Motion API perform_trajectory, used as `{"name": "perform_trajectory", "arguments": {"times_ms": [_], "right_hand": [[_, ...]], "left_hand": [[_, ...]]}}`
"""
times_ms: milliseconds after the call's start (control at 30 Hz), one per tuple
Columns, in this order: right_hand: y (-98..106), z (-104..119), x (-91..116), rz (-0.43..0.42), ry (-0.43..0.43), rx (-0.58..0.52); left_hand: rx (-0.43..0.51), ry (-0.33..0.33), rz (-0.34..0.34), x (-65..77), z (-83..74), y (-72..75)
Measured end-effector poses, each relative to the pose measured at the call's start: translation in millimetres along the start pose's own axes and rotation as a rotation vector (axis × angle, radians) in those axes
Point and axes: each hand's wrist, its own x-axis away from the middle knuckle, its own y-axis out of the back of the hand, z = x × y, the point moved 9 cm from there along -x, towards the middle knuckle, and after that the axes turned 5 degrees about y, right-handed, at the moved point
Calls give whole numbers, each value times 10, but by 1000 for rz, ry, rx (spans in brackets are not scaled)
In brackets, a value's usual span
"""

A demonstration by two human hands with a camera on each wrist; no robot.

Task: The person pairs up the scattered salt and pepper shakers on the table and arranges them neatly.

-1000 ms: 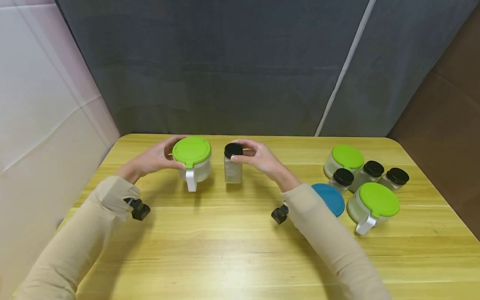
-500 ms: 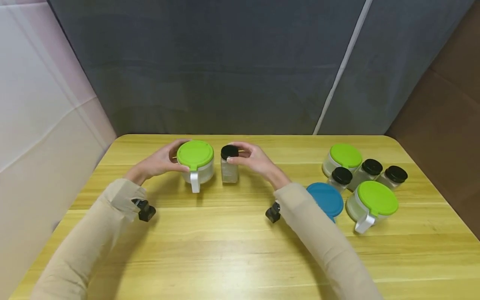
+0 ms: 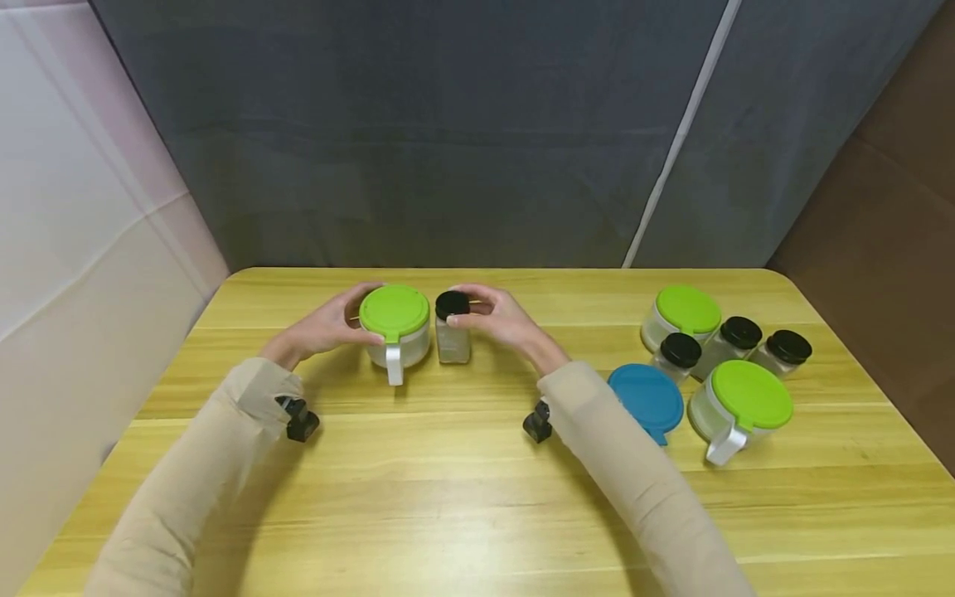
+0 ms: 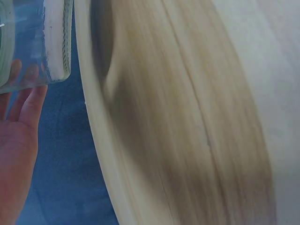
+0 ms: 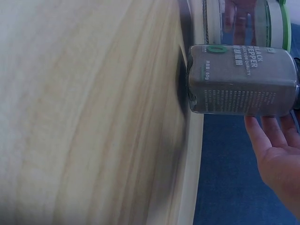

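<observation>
My left hand (image 3: 327, 326) grips a clear seasoning jar (image 3: 395, 312) with a green lid and a white handle that points toward me. In the left wrist view, a white layer shows at the bottom of this glass jar (image 4: 56, 42), and fingers reach round its far side. Just to the right, my right hand (image 3: 506, 318) holds a square pepper bottle (image 3: 453, 342) near its black cap, thumb in front and fingers behind. The right wrist view shows BLACK PEPPER printed on the bottle (image 5: 243, 84), which is full of grey-brown powder. Both stand upright, side by side.
On the right of the wooden table (image 3: 462, 497) stand two more green-lidded jars (image 3: 688, 310) (image 3: 749, 396), a blue-lidded jar (image 3: 646, 398) partly behind my right sleeve, and three black-capped bottles (image 3: 680, 351). A dark curtain (image 3: 418, 149) hangs behind the far edge.
The green-lidded jar in my left hand has moved a little right and nearer to me. The pepper bottle has shifted slightly left, so the gap between them has narrowed.
</observation>
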Motion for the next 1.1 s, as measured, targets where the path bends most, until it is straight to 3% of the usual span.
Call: {"name": "perform_trajectory", "arguments": {"times_ms": [467,733,967,1100], "right_hand": [[-42,-60,-21,24,-6,-50],[-93,152,96,40,-17,-34],[-53,-64,-28,13,6,-48],[-68,-44,-31,13,19,-52]], "left_hand": [[12,37,4,-54,155,-44],[27,42,15,-75,222,-58],[-4,50,15,-65,229,-77],[-17,45,20,-59,237,-73]]}}
